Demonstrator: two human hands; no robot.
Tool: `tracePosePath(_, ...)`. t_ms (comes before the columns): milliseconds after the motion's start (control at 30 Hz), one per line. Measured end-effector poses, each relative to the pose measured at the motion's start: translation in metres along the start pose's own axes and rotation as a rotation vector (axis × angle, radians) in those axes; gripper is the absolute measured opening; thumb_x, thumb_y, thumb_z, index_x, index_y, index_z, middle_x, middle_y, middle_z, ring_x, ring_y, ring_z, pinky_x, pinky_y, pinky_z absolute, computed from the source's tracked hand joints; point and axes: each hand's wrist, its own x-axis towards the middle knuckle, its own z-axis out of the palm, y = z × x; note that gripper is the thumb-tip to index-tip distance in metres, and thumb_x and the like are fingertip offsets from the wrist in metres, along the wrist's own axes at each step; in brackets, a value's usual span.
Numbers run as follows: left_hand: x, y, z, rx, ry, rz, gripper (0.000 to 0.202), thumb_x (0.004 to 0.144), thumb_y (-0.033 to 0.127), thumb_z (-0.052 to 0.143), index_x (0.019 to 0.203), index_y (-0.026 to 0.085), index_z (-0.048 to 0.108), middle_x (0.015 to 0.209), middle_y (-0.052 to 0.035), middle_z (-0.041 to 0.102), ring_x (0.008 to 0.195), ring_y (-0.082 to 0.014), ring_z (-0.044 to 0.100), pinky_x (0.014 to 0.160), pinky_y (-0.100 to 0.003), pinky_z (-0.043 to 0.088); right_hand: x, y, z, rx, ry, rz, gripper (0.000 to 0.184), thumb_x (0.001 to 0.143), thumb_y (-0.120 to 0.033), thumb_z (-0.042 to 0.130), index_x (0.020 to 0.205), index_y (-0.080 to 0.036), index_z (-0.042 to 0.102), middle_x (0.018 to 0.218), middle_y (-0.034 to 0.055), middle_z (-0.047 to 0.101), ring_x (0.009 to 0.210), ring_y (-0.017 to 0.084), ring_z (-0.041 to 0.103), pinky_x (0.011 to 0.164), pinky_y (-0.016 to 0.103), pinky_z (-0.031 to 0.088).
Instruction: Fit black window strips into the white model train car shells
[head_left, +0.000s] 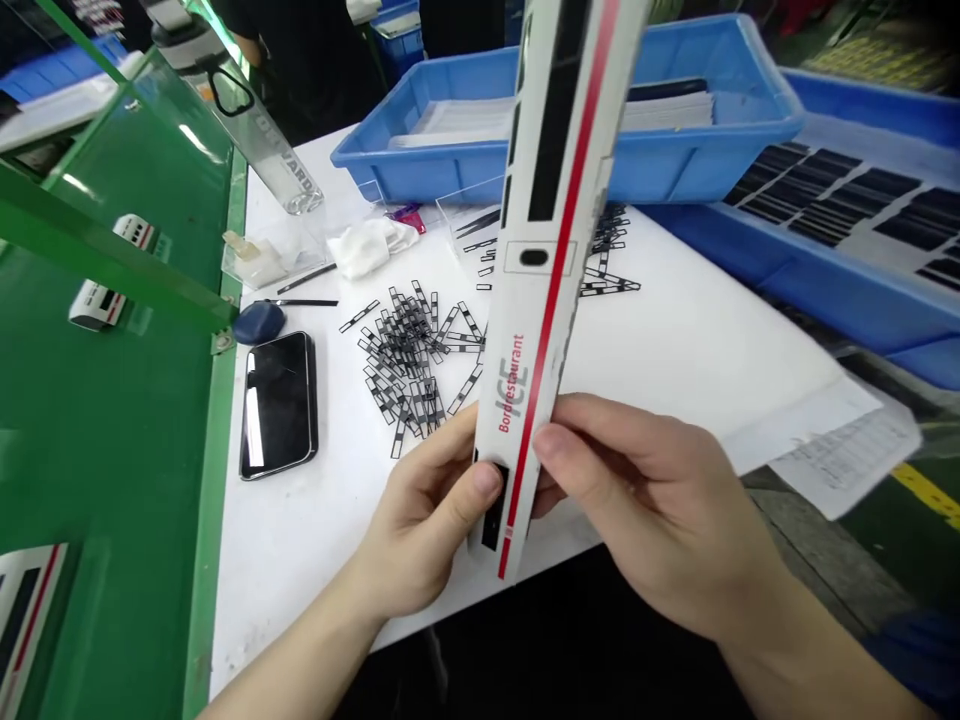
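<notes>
Both hands hold a long white model train shell (551, 230) with a red stripe, black windows and the words "ICE" and "Bordrestaurant". It points up and away from me over the white table (697, 330). My left hand (420, 520) grips its near end from the left, thumb pressed on a black window. My right hand (660, 500) clasps the same end from the right, thumb on the red stripe. A pile of small black window strips (412, 360) lies just beyond my left hand.
A black phone (279, 402) and a dark blue oval object (259, 322) lie by the green conveyor (112, 400), which carries more train shells (101, 300). Blue bins (465, 160) stand behind and right. A white cloth (367, 245), tweezers and more strips (611, 270) lie near the bin.
</notes>
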Motion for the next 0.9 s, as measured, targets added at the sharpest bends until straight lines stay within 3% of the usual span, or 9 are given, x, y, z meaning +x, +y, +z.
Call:
tracePosePath(100, -0.002, 0.000, 0.001, -0.007, 0.005, -0.009, 0.038, 0.109, 0.030, 0.058, 0.145, 0.038, 0.068, 0.152, -0.0030, 0.067, 0.142, -0.0297, 0.061, 0.118, -0.044, 0.053, 0.001, -0.002, 0.000, -0.110, 0.017, -0.082, 0.025, 0.103, -0.028, 0.066, 0.079, -0.023, 0.071, 0.073, -0.0004, 0.073, 0.063, 0.015, 0.069, 0.053, 0.022, 0.052)
tracePosePath(233, -0.003, 0.000, 0.003, -0.003, 0.048, -0.003, 0.041, 0.107, 0.031, 0.063, 0.147, 0.036, 0.067, 0.147, -0.0062, 0.071, 0.139, -0.0336, 0.064, 0.111, -0.045, 0.058, 0.002, -0.002, 0.002, -0.239, 0.074, -0.206, 0.030, 0.103, -0.025, 0.065, 0.074, -0.022, 0.068, 0.063, -0.0032, 0.068, 0.048, 0.008, 0.056, 0.048, 0.020, 0.046)
tracePosePath(400, -0.006, 0.002, 0.002, -0.074, 0.077, -0.044, 0.042, 0.106, 0.032, 0.063, 0.147, 0.037, 0.066, 0.141, -0.0077, 0.074, 0.128, -0.0337, 0.071, 0.097, -0.042, 0.066, 0.002, 0.000, 0.008, -0.286, 0.142, -0.260, 0.031, 0.103, -0.025, 0.065, 0.072, -0.023, 0.066, 0.075, -0.0008, 0.077, 0.056, 0.011, 0.066, 0.050, 0.022, 0.050)
tracePosePath(533, -0.004, 0.004, -0.001, -0.019, 0.106, -0.012, 0.037, 0.105, 0.029, 0.066, 0.141, 0.036, 0.072, 0.137, -0.0051, 0.077, 0.129, -0.0303, 0.070, 0.108, -0.039, 0.060, 0.002, 0.005, 0.011, -0.292, 0.135, -0.312, 0.023, 0.101, -0.022, 0.067, 0.078, -0.024, 0.067, 0.078, -0.0006, 0.080, 0.061, 0.012, 0.071, 0.052, 0.022, 0.053)
tracePosePath(667, 0.002, 0.004, 0.000, 0.006, 0.124, -0.021, 0.038, 0.105, 0.029, 0.066, 0.141, 0.039, 0.071, 0.139, -0.0034, 0.076, 0.131, -0.0312, 0.070, 0.105, -0.040, 0.062, 0.003, 0.010, 0.009, -0.329, 0.173, -0.311, 0.021, 0.098, -0.020, 0.070, 0.079, -0.027, 0.067, 0.076, -0.0002, 0.078, 0.062, 0.015, 0.072, 0.050, 0.024, 0.053)
tracePosePath(900, 0.001, 0.003, 0.002, 0.029, 0.088, 0.057, 0.043, 0.105, 0.029, 0.067, 0.145, 0.044, 0.067, 0.154, 0.0030, 0.066, 0.150, -0.0295, 0.054, 0.126, -0.045, 0.045, 0.004, 0.004, 0.004, -0.373, 0.199, -0.277, 0.031, 0.099, -0.023, 0.069, 0.070, -0.025, 0.059, 0.054, -0.0050, 0.054, 0.043, 0.009, 0.052, 0.045, 0.020, 0.048)
